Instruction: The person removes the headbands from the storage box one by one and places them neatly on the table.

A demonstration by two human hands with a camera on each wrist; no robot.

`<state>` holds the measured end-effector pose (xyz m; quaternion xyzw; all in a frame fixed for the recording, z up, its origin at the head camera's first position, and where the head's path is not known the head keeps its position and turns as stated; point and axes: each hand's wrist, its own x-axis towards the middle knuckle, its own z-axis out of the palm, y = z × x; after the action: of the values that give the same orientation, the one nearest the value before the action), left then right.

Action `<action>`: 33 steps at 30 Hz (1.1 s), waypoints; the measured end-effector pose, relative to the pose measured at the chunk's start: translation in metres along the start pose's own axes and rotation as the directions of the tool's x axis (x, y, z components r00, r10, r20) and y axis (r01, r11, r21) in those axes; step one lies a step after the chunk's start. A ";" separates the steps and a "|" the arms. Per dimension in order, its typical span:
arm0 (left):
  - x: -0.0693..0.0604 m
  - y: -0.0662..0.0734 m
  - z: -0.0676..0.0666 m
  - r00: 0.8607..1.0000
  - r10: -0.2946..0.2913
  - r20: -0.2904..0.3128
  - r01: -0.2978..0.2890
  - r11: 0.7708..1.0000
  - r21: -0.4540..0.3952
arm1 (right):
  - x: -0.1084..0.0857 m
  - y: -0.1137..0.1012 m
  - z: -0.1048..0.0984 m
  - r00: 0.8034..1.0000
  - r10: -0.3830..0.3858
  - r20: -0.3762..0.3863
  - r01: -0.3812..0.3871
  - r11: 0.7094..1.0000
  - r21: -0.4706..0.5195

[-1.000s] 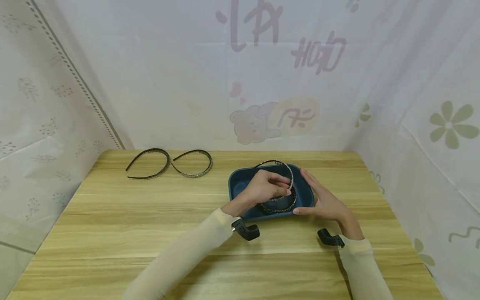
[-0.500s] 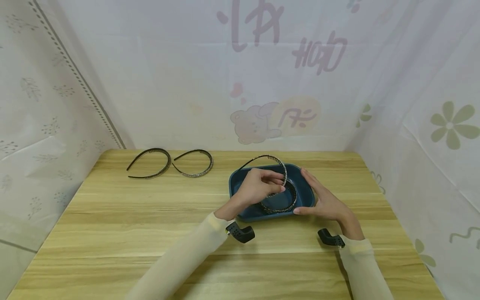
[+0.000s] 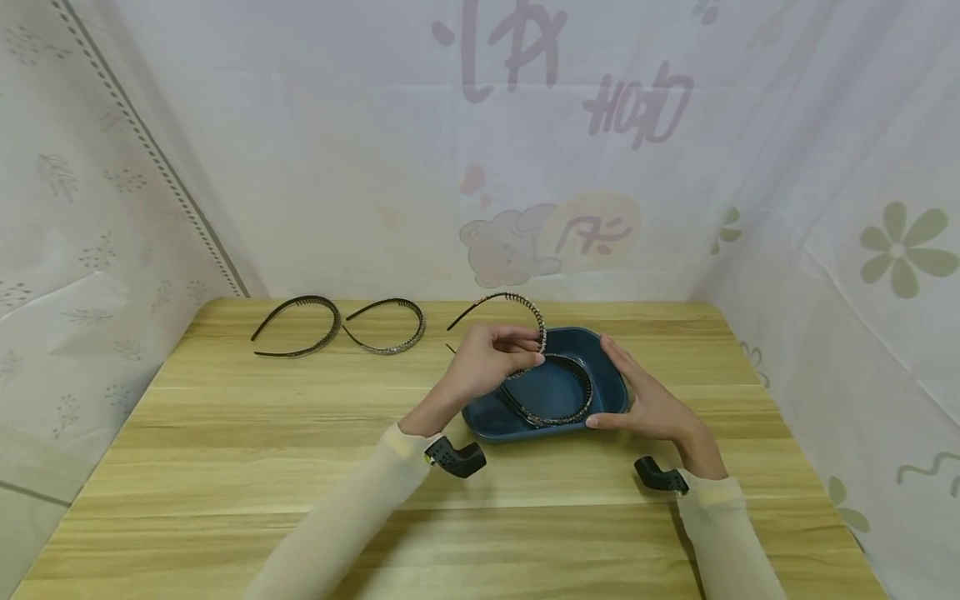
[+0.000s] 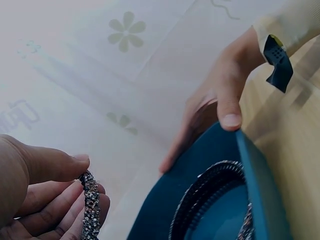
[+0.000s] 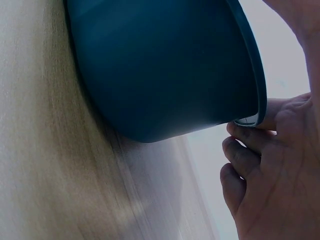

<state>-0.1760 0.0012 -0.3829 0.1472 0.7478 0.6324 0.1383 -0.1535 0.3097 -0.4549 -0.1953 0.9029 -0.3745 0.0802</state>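
"Where is the glittery headband (image 4: 91, 206)?"

"Just below the centre of the head view, seen over the left end of the blue tray (image 3: 609, 377), its two tips pointing left."

"What has hold of it?"

"The left hand (image 3: 487, 358). It pinches the band between thumb and fingers; the left wrist view shows that grip at the lower left."

"And the right hand (image 3: 651, 407)?"

"Spread around the right end of the tray and gripping it, thumb on the near rim, fingers at the far right corner. In the right wrist view its fingertips meet the rim near the right edge."

"Does the tray hold anything?"

"A looped dark headband (image 3: 550, 422) lies inside, partly sparkly. The left wrist view shows several arcs there, at the lower right; whether they belong to more than one band cannot be told."

"What is farther out?"

"Two more headbands on the tabletop (image 3: 225, 433), left of the frame's centre: a dark headband (image 3: 336, 327) on the far side, and a smaller headband (image 3: 390, 351) just right of it. Both open to the left."

"And around those?"

"Pale sleeves (image 3: 345, 517) come in from the bottom edge, and a printed cloth (image 3: 337, 183) fills the upper part."
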 end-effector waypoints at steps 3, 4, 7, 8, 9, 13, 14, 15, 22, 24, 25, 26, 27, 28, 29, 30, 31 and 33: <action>-0.002 0.001 -0.008 1.000 -0.006 -0.029 0.006 1.000 0.001 | 0.000 0.000 0.000 1.000 -0.001 0.000 0.001 1.000 -0.012; -0.003 0.002 -0.011 0.999 -0.010 -0.037 0.010 1.000 0.001 | 0.000 0.000 0.000 1.000 -0.003 -0.001 0.003 1.000 -0.015; -0.005 0.002 -0.020 0.998 -0.020 -0.055 0.020 1.000 -0.005 | -0.001 -0.001 -0.001 1.000 -0.002 0.003 0.002 1.000 -0.018; -0.006 0.002 -0.023 0.998 -0.022 -0.059 0.022 1.000 -0.008 | -0.001 -0.001 -0.001 1.000 -0.001 0.004 0.002 1.000 -0.018; -0.007 0.002 -0.026 0.998 -0.026 -0.061 0.026 1.000 -0.009 | -0.001 -0.001 -0.001 1.000 -0.001 0.005 0.001 1.000 -0.016; -0.012 -0.001 -0.037 0.996 -0.038 -0.079 0.037 0.999 -0.006 | -0.001 -0.001 0.000 1.000 0.004 0.009 -0.004 1.000 -0.014; -0.013 -0.001 -0.040 0.996 -0.036 -0.086 0.036 0.999 -0.005 | -0.001 -0.001 0.000 1.000 0.006 0.008 -0.006 1.000 -0.016; -0.014 -0.002 -0.043 0.995 -0.037 -0.090 0.037 0.999 -0.003 | -0.001 -0.001 0.000 1.000 0.008 0.009 -0.008 1.000 -0.017; -0.019 -0.008 -0.063 0.991 -0.054 -0.120 0.055 0.998 0.011 | -0.002 0.000 0.000 1.000 0.023 0.004 -0.023 0.999 -0.031; -0.021 -0.010 -0.067 0.989 -0.066 -0.133 0.069 0.997 0.018 | -0.002 0.000 0.000 1.000 0.024 0.004 -0.024 0.999 -0.030; -0.022 -0.011 -0.069 0.988 -0.071 -0.139 0.074 0.997 0.018 | -0.002 0.000 0.000 1.000 0.025 0.004 -0.025 0.999 -0.028; -0.023 -0.013 -0.071 0.987 -0.077 -0.144 0.080 0.997 0.019 | -0.002 0.000 0.000 1.000 0.024 0.005 -0.024 0.999 -0.028; -0.024 -0.014 -0.073 0.985 -0.080 -0.151 0.085 0.996 0.025 | -0.003 -0.001 0.000 1.000 0.023 0.005 -0.023 0.999 -0.027; -0.026 -0.016 -0.075 0.984 -0.082 -0.157 0.088 0.996 0.031 | -0.003 -0.001 0.000 1.000 0.020 0.006 -0.020 0.999 -0.027; -0.027 -0.017 -0.077 0.984 -0.081 -0.161 0.088 0.995 0.038 | -0.002 -0.001 0.000 1.000 0.018 0.007 -0.017 0.999 -0.027; -0.029 -0.019 -0.078 0.983 -0.083 -0.166 0.092 0.995 0.043 | -0.002 -0.001 0.000 1.000 0.017 0.009 -0.016 1.000 -0.025; -0.030 -0.020 -0.079 0.982 -0.084 -0.171 0.094 0.994 0.049 | -0.002 -0.001 0.000 1.000 0.014 0.008 -0.014 1.000 -0.026; -0.032 -0.024 -0.082 0.980 -0.086 -0.177 0.098 0.993 0.063 | -0.002 -0.001 0.000 1.000 0.011 0.008 -0.011 1.000 -0.025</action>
<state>-0.1798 -0.0890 -0.3929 0.0615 0.7851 0.6087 0.0963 -0.1516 0.3104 -0.4541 -0.1929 0.9083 -0.3617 0.0833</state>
